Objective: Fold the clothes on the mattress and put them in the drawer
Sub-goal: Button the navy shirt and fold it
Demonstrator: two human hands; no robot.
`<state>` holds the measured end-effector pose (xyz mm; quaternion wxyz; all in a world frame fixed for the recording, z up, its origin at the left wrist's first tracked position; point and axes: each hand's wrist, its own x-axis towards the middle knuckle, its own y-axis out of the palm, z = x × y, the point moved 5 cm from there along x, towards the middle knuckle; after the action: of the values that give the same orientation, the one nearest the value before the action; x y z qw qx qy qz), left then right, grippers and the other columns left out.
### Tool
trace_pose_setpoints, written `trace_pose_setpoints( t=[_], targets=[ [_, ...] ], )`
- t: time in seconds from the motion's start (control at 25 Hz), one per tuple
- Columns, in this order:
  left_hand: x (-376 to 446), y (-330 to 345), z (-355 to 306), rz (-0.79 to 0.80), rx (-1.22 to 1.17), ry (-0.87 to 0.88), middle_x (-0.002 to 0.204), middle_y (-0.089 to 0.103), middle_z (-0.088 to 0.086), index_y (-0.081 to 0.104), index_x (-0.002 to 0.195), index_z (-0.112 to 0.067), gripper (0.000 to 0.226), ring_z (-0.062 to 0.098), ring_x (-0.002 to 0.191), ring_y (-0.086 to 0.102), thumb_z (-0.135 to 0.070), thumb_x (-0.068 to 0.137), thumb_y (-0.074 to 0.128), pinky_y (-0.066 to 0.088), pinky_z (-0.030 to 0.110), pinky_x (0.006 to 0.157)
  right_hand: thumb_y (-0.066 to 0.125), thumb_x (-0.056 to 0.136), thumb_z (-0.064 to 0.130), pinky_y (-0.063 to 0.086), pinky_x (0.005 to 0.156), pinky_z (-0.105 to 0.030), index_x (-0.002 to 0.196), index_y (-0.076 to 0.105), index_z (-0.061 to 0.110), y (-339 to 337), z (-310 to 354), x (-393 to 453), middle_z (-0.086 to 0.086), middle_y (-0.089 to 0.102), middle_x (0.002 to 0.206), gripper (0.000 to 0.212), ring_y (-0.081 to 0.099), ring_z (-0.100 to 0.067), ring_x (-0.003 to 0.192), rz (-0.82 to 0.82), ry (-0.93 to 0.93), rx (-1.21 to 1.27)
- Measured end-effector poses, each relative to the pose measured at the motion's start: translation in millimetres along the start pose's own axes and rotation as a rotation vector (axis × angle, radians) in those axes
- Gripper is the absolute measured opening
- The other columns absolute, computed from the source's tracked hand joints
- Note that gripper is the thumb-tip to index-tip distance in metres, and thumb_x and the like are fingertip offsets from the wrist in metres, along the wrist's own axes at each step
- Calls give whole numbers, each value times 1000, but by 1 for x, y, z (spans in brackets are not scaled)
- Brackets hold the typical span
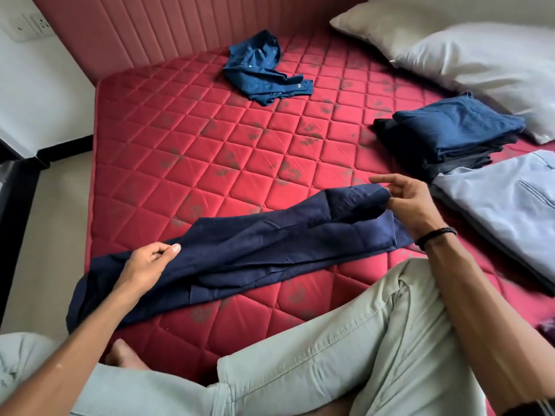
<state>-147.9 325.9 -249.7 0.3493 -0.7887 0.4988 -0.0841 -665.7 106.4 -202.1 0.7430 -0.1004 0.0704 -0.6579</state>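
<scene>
Navy garment (255,250) stretched lengthwise across red mattress (186,175).
Left hand (147,262) grip pinches one end; right hand (402,202) grip pinches the other, slightly raised.

Red mattress (168,139): navy garment (255,244), blue garment (264,67), folded stack (444,136), pillows (480,64).

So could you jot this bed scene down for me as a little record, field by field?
surface: red quilted mattress
in hand: navy garment, a long strip across the mattress
left hand: pinches the garment's near-left part
right hand: pinches its far-right end
unfolded: crumpled blue garment near the headboard
folded: dark stack, blue piece on top; grey folded piece beside it
also there: two pillows at right
drawer: not in view
</scene>
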Motion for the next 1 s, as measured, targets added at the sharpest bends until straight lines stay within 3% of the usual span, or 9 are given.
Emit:
trace_pose_setpoints(
  t=[0.12, 0.24, 0.36, 0.48, 0.56, 0.64, 0.8, 0.92, 1.0],
  targets=[
    [0, 2, 5, -1, -11, -15, 69, 60, 4, 74, 84, -32, 31, 17, 71, 55, -62, 89, 68, 46, 39, 73, 37, 69, -21, 31, 47, -22, 108, 73, 8, -12, -10, -5, 5, 71, 58, 61, 41, -10, 49, -73, 71, -182],
    [-4, 3, 3, -33, 38, -1, 63, 53, 4, 73, 83, -24, 38, 17, 63, 52, -60, 92, 66, 44, 36, 66, 54, 76, -11, 39, 56, -27, 108, 73, 7, -15, -14, -5, -6, 74, 71, 42, 50, -17, 60, -162, 181, -201],
    [-10, 6, -3, -72, 74, 30, 58, 49, 1, 71, 79, -16, 41, 19, 59, 50, -54, 95, 65, 41, 35, 60, 64, 96, 19, 53, 69, -32, 113, 69, 16, 8, -9, -6, -7, 77, 92, 18, 65, -16, 71, 23, 153, -292],
    [-12, 6, -7, -76, 90, 46, 61, 58, 6, 71, 79, -18, 39, 24, 64, 58, -52, 95, 66, 45, 36, 65, 77, 87, 47, 55, 77, -29, 104, 68, 29, 20, -11, -9, 6, 75, 87, 26, 69, -13, 75, 103, 140, -586],
    [-12, 7, -7, -75, 89, 48, 69, 66, 11, 71, 79, -19, 37, 25, 73, 65, -52, 95, 66, 48, 38, 71, 83, 83, 37, 54, 79, -29, 105, 71, 27, 24, -11, -7, 2, 73, 90, 27, 68, -17, 81, 69, 142, -619],
    [-14, 7, -9, -80, 87, 48, 70, 67, 7, 72, 79, -20, 36, 18, 78, 65, -52, 95, 66, 46, 35, 72, 82, 82, 9, 55, 76, -30, 108, 72, 21, 26, -6, -3, -4, 73, 91, 30, 66, -17, 78, 56, 127, -378],
    [-14, 7, -9, -87, 84, 29, 75, 71, 2, 73, 80, -23, 32, 7, 88, 63, -51, 95, 66, 44, 36, 78, 55, 80, -29, 52, 71, -14, 111, 70, 4, 18, 14, -4, 6, 71, 74, 48, 63, -1, 67, 52, 29, -16],
    [-12, 6, -10, -74, 79, 29, 71, 69, 3, 73, 80, -23, 33, 12, 85, 66, -52, 94, 66, 46, 37, 76, 39, 72, -29, 48, 64, -17, 84, 72, 8, 9, 3, -12, 6, 70, 58, 51, 63, -1, 57, 103, 129, -261],
    [-11, 6, -8, -67, 83, 28, 68, 67, 6, 73, 79, -22, 36, 17, 80, 67, -55, 94, 66, 47, 38, 74, 60, 68, -16, 47, 61, -25, 65, 75, 20, 2, -20, -14, 2, 72, 60, 39, 64, -10, 60, 186, 263, -570]
  ],
)
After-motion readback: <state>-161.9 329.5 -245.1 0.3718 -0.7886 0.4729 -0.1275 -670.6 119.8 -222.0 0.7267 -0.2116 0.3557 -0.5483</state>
